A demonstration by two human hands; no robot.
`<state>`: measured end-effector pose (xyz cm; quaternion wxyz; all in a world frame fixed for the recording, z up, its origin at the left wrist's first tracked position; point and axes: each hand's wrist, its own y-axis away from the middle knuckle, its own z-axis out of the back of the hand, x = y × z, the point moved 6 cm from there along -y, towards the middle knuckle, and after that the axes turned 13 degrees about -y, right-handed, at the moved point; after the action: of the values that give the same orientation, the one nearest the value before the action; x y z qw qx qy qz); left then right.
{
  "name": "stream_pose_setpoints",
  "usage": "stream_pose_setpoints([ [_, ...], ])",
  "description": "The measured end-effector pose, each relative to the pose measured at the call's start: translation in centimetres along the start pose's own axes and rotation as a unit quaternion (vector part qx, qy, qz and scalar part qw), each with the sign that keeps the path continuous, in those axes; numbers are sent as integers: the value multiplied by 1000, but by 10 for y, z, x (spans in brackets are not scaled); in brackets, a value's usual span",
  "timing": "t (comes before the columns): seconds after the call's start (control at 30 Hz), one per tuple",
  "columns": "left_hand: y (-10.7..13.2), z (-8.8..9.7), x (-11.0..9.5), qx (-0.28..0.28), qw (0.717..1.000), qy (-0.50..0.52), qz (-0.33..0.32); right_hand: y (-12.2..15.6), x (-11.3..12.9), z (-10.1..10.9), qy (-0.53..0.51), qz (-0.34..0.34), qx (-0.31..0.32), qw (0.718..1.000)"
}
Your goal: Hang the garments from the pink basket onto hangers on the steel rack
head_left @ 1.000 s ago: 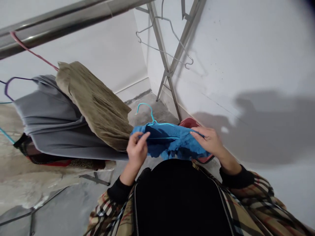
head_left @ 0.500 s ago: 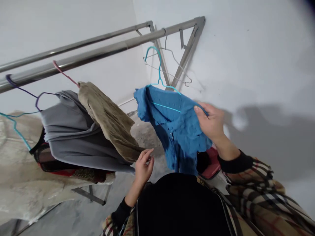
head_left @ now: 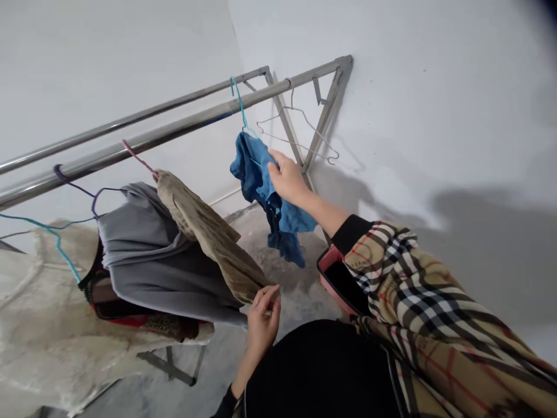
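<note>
We log one blue shirt hanging lengthwise from a teal wire hanger on the steel rail, its side touched by the open right hand, nearer than the loosely curled, empty left hand beside the olive garment.

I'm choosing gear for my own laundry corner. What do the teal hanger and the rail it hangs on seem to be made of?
The teal hanger looks like thin bent wire with a glossy plastic coating, going by its even colour and sheen; the core doesn't show. The rail looks like stainless steel tube, smooth and polished, with long bright highlights, though it could be plated.
</note>
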<state>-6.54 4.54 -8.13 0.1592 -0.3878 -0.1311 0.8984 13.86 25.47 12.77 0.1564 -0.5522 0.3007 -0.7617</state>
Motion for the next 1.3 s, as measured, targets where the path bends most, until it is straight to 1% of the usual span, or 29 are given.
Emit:
stream_pose_setpoints([
  [0.1, 2, -1, 2, 3, 1000, -5, 5, 27, -14, -20, 7, -39, 27, 999],
  [0.17, 3, -4, 3, 11, 1000, -8, 2, 50, -23, -23, 14, -29, 25, 999],
  [0.23, 4, -11, 4, 26, 1000, -7, -2, 77, -34, -18, 24, -3, -1, 1000],
  [0.3, 4, -21, 6, 44, 999, -5, -3, 115, -55, -9, 37, 3, -30, 999],
  [0.33, 5, -26, 6, 53, 999, -6, -3, 139, -69, -6, 46, -13, -34, 998],
  [0.37, 5, -32, 7, 63, 998, -7, -3, 167, -86, -3, 56, -40, -20, 997],
  [0.4, 6, -38, 7, 75, 997, -8, -2, 197, -106, 0, 72, -86, 3, 994],
  [0.43, 7, -44, 7, 89, 996, -8, -2, 232, -127, 3, 98, -151, 45, 983],
  [0.47, 7, -51, 7, 106, 994, -7, -4, 270, -150, 8, 135, -238, 90, 958],
  [0.5, 7, -58, 6, 124, 992, -6, -5, 311, -170, 16, 175, -328, 139, 918],
  [0.57, 6, -72, 4, 155, 988, -6, -7, 383, -194, 42, 197, -424, 154, 871],
  [0.63, 5, -87, 1, 181, 983, -7, -5, 442, -209, 74, 217, -500, 151, 825],
  [0.67, 4, -95, -1, 196, 981, -6, -3, 467, -214, 91, 227, -532, 146, 802],
  [0.73, 4, -113, -6, 224, 975, -3, 2, 504, -224, 121, 244, -585, 142, 760],
  [0.83, 4, -140, -12, 260, 966, 1, 12, 538, -245, 155, 255, -638, 151, 711],
  [0.93, 7, -162, -16, 286, 958, -7, 24, 556, -277, 172, 247, -669, 178, 679],
  [1.03, 13, -176, -15, 302, 952, -28, 48, 567, -315, 173, 228, -682, 214, 661],
  [1.13, 22, -186, -8, 313, 944, -54, 92, 576, -354, 168, 211, -690, 249, 647],
  [1.23, 37, -195, 5, 325, 930, -71, 159, 584, -394, 160, 201, -694, 276, 634],
  [1.3, 51, -202, 17, 340, 913, -76, 213, 588, -425, 153, 200, -696, 286, 627],
])
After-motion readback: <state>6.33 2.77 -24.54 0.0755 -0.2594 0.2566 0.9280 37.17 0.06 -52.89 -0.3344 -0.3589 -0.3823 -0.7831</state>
